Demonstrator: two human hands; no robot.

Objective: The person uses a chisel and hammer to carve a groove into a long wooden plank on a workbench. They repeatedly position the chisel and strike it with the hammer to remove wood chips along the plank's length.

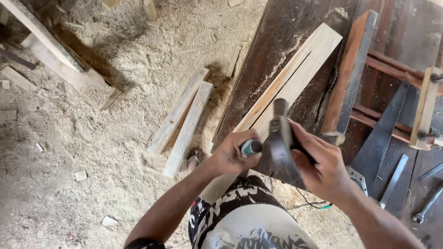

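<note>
Both my hands grip a hand-held power tool above a pale plank on the bench.

My left hand (229,154) is wrapped tight round a green-ended side handle (251,147), fingers curled together on it; my right hand (320,163) is clamped on the rear grip of the grey power tool (280,147), which I take for a planer or cutter, though the angle hides its underside. The tool sits just over the near end of the plank (295,76), which runs away from me across the dark bench (277,37); I can't tell if they touch. A reddish board (350,69) lies beside the plank. Two loose boards (182,122) lie on the sawdust floor (69,175), and a spanner (427,207) rests at far right.
</note>
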